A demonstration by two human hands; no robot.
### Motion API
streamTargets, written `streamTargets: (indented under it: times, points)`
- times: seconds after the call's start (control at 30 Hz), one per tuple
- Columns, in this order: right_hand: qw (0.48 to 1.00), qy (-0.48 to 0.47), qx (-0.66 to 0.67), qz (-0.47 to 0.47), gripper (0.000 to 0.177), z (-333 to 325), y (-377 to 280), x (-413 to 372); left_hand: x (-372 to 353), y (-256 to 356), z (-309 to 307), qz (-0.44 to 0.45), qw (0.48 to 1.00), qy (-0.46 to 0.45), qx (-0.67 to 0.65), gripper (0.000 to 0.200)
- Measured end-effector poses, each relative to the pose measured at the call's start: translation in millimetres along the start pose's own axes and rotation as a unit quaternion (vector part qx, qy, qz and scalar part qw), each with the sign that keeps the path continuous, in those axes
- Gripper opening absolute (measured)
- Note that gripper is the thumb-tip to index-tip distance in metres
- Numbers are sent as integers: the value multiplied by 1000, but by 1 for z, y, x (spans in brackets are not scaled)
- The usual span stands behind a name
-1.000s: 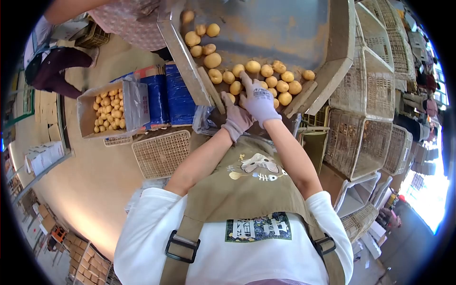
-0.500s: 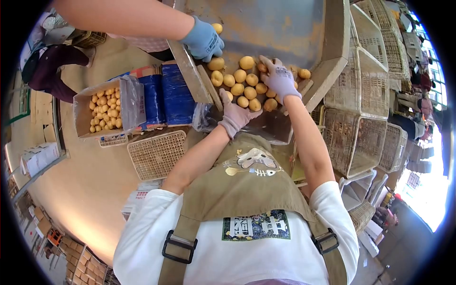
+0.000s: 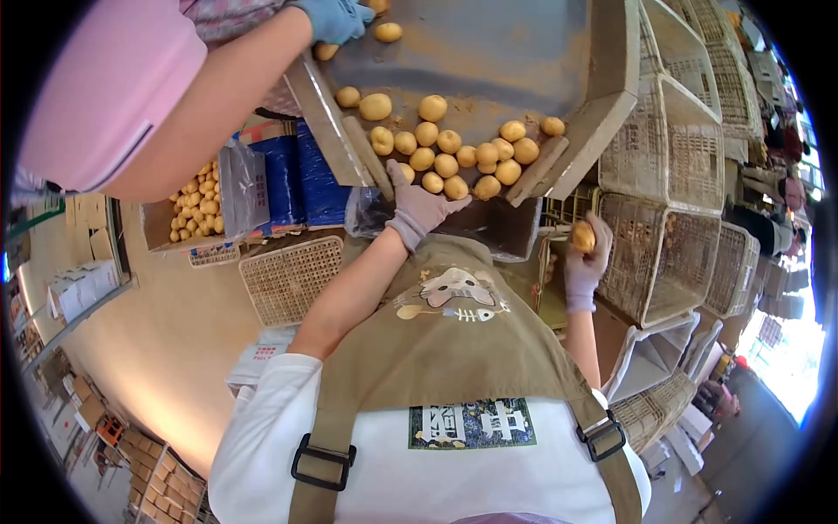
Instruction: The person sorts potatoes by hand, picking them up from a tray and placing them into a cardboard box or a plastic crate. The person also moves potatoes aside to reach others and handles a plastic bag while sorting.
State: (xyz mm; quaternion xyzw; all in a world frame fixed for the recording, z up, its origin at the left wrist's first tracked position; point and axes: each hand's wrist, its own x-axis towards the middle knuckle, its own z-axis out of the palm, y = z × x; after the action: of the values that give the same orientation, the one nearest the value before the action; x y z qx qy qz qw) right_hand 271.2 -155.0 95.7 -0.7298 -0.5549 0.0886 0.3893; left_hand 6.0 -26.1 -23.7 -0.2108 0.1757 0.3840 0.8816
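Several yellow potatoes (image 3: 449, 141) lie at the lower end of a grey metal sorting tray (image 3: 497, 61) with raised wooden sides. My left hand (image 3: 422, 207), in a pale glove, rests at the tray's mouth with fingers spread, beside the nearest potatoes; it grips none that I can see. Off the tray to the right, my gloved right hand (image 3: 587, 266) holds a single potato (image 3: 582, 236), brownish-yellow, above the crates. Below the mouth sits a box lined with dark plastic (image 3: 497, 234), partly hidden by my left hand and apron.
A co-worker's blue-gloved hand (image 3: 336, 19) touches potatoes at the tray's upper left; a pink cap (image 3: 122, 87) covers that side. A carton of potatoes (image 3: 249, 188) stands left, near a plastic crate (image 3: 292, 275). Stacked crates (image 3: 624, 253) line the right.
My right hand has left the tray, moving right and down with a potato. The left hand stays near the mouth. The co-worker's hand has shifted up and left, and their cap has come into view.
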Motion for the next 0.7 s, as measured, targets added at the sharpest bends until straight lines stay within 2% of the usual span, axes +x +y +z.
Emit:
streamTargets:
  times: [0.03, 0.07, 0.1, 0.17, 0.2, 0.23, 0.27, 0.3, 0.33, 0.37, 0.5, 0.53, 0.63, 0.67, 0.7]
  points:
    - [995, -3, 22, 95, 51, -15, 36, -27, -1, 0, 1, 2, 1000, 2, -1, 108]
    - [979, -15, -152, 133, 50, -26, 49, -47, -1, 0, 3, -1, 1000, 28, 1, 110]
    - [933, -27, -319, 166, 49, -31, 50, -54, -1, -1, 3, 0, 1000, 28, 1, 110]
    - [960, -19, -275, 48, 49, -23, 39, -55, 0, -3, 5, 6, 1000, 27, 1, 111]
    - [973, -81, -142, 166, 48, -1, 14, -51, -1, -4, 5, 9, 1000, 27, 8, 111]
    - [991, -108, -78, 21, 48, 22, 20, -58, -2, -5, 3, 9, 1000, 25, 13, 111]
    - [979, -203, -33, 8, 52, 41, -7, -49, 0, -5, 1, 10, 1000, 20, 19, 111]
    - [947, -304, -73, 74, 60, 58, -35, -37, 1, -4, -1, 12, 1000, 14, 23, 111]
    - [929, -351, -90, 73, 65, 82, -34, -34, 1, -3, -3, 9, 999, 24, 24, 111]
    - [935, -341, -39, 87, 69, 104, -33, -28, 1, -1, -5, 6, 999, 33, 24, 111]
    - [940, -306, -20, 146, 62, 162, -23, -23, -1, 2, -10, 3, 999, 45, 22, 110]
    - [945, -290, 23, 151, 56, 158, -21, -27, -2, 1, -10, 10, 997, 73, 40, 108]
    - [962, -271, 5, 39, 55, 136, 1, -42, -4, -3, -6, 14, 998, 9, 63, 105]
    - [966, -251, -13, 52, 56, 135, 1, -45, -3, -7, -5, 32, 997, 4, 68, 104]
    - [968, -241, 2, 74, 57, 130, -16, -36, 0, -11, -6, 33, 998, 35, 29, 103]
